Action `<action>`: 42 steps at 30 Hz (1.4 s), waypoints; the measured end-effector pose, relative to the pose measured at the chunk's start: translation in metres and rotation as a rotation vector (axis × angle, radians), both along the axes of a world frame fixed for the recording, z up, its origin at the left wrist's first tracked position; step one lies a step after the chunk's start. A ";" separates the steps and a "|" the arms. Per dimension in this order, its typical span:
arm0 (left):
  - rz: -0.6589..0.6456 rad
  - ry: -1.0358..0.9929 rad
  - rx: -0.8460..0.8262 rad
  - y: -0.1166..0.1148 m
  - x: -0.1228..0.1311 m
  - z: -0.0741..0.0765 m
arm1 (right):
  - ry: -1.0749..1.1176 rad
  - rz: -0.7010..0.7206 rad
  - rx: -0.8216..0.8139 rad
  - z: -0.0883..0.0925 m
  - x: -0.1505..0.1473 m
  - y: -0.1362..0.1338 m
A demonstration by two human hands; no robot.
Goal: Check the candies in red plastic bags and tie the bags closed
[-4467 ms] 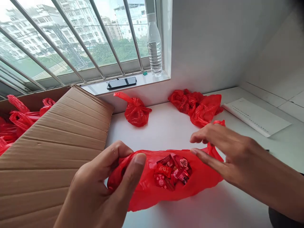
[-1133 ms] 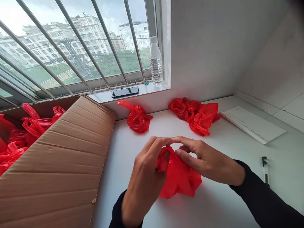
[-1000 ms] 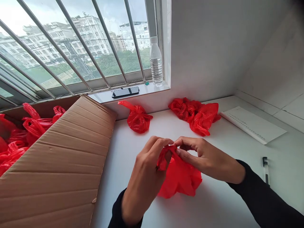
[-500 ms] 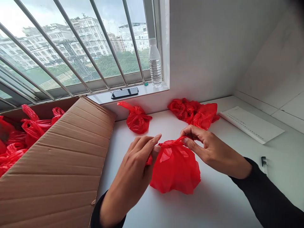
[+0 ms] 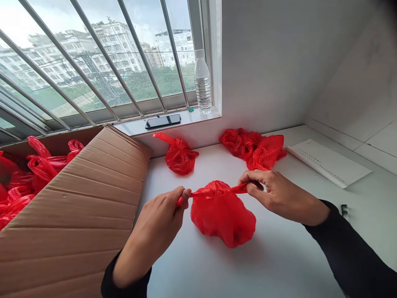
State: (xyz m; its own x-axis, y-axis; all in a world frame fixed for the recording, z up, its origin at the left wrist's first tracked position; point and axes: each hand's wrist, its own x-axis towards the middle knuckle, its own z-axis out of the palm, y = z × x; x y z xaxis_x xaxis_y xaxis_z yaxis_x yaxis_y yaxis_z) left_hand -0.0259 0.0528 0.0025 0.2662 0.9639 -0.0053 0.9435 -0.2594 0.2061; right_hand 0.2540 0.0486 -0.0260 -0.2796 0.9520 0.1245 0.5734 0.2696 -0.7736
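Brown corrugated cardboard box (image 5: 77,215) is standing open, its flap hiding the lower part of the shiny red plastic bags (image 5: 43,165) inside. Flat black smartphone (image 5: 163,121) is lying just behind box; clear ribbed plastic bottle w/ white cap (image 5: 203,89) is standing upright behind & R of box. Small knotted red plastic bag (image 5: 180,160) is sitting nr box's R edge; crumpled red plastic heap (image 5: 252,147) is lying farther R of box. White printed paper sheet (image 5: 330,163) is lying far R of box, & black-capped pen (image 5: 344,210) is too, mostly hidden by black R sleeve (image 5: 356,248).

Rounded red plastic bag (image 5: 223,219) w/ bunched neck is resting on smooth white tabletop (image 5: 217,273), R of box. L hand (image 5: 155,223), btwn box & that bag, is pinching one twisted end, thumb on index, other fingers curling in. R hand (image 5: 279,194), farther R of box, is pinching the opp. end btwn thumb & index. Both ends are stretching out sideways.
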 end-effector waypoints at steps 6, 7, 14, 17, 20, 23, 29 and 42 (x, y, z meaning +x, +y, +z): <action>0.007 0.023 -0.058 0.006 -0.012 -0.003 | -0.075 -0.018 -0.061 -0.010 0.004 0.011; 0.007 0.014 -0.063 0.006 -0.014 -0.003 | -0.078 -0.022 -0.072 -0.011 0.005 0.013; 0.017 -0.061 -0.125 0.012 -0.025 -0.006 | -0.086 -0.068 -0.132 -0.014 0.010 0.020; 0.036 -0.053 -0.143 0.016 -0.029 -0.010 | -0.081 -0.079 -0.163 -0.014 0.011 0.021; 0.043 -0.053 -0.158 0.018 -0.031 -0.012 | -0.076 -0.082 -0.167 -0.014 0.012 0.022; 0.047 -0.053 -0.178 0.019 -0.032 -0.012 | -0.082 -0.076 -0.172 -0.015 0.013 0.024; 0.053 -0.059 -0.196 0.019 -0.033 -0.011 | -0.098 -0.089 -0.171 -0.018 0.015 0.027; 0.072 -0.064 -0.218 0.020 -0.035 -0.011 | -0.090 -0.087 -0.170 -0.019 0.018 0.029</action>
State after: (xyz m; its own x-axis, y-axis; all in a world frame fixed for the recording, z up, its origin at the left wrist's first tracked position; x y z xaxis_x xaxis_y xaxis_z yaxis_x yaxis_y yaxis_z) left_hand -0.0606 0.0724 -0.0082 0.2030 0.9584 -0.2008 0.9412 -0.1345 0.3099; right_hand 0.2718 0.0777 -0.0452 -0.1985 0.9782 -0.0616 0.6573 0.0862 -0.7487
